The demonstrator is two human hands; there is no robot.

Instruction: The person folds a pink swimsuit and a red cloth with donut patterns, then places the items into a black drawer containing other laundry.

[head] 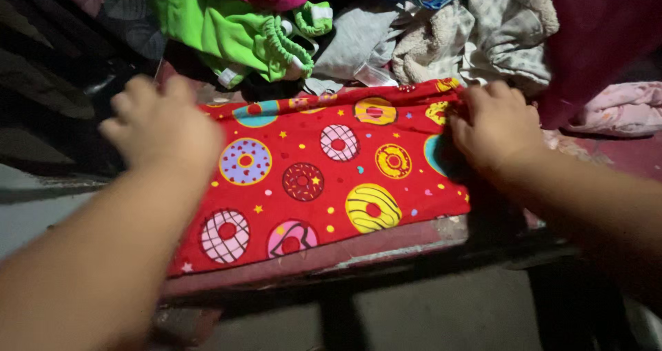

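Clothes pile [386, 34] behind flat cloth [324, 178]

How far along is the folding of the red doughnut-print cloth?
Done: the red doughnut-print cloth lies flat as a neat rectangle, apparently already folded, though its layers can't be counted. In hand: the left hand rests on its left edge and the right hand presses its right edge. Left: a heap behind it is unfolded, including a bright green garment and a grey-white fleecy garment.
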